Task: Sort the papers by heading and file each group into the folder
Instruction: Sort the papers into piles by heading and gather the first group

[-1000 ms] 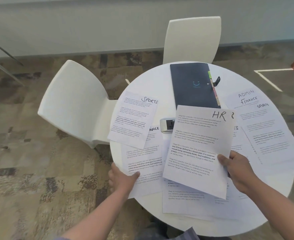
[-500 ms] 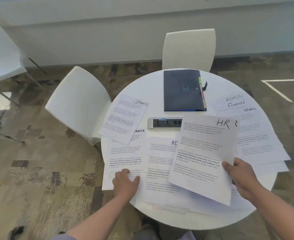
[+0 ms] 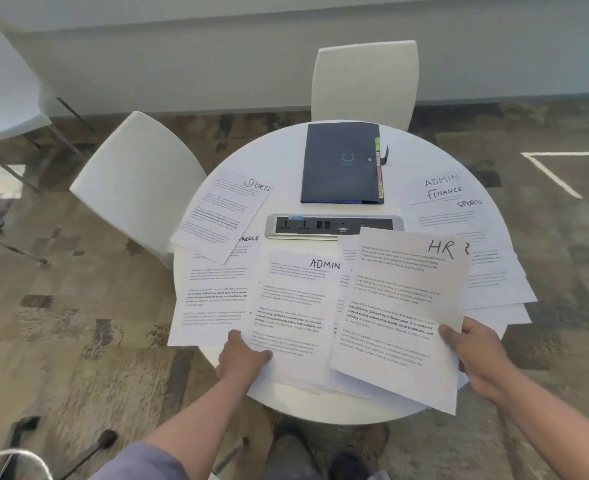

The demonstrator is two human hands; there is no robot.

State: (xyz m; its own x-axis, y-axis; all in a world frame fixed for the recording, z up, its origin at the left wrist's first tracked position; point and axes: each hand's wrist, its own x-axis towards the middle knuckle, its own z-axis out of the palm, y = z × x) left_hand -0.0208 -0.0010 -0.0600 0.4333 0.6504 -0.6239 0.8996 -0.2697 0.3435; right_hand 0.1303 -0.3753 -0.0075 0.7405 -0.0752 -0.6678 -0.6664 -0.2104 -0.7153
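The right hand (image 3: pixel 473 355) is pinching the lower right edge of the white printed sheet headed "HR" (image 3: pixel 404 306), thumb on top, and is holding it tilted above the other papers. The left hand (image 3: pixel 243 355) is gripping the lower left corner of the white sheet headed "ADMIN" (image 3: pixel 293 306), thumb lying on its face; this sheet is lying flat on the round white table (image 3: pixel 286 174). A sheet headed "SPORTS" (image 3: pixel 222 213) is lying at the table's left, overlapping a sheet whose visible heading ends in "ANCE" (image 3: pixel 213 296). A fanned pile of white sheets (image 3: pixel 459 216), showing the headings "ADMIN", "FINANCE" and "SPORTS", is lying at the right. The closed dark blue folder with coloured tabs (image 3: pixel 341 164) is lying at the far side, just behind the silver socket panel (image 3: pixel 333 225). Two white chairs (image 3: pixel 137 188) are standing beside the table.
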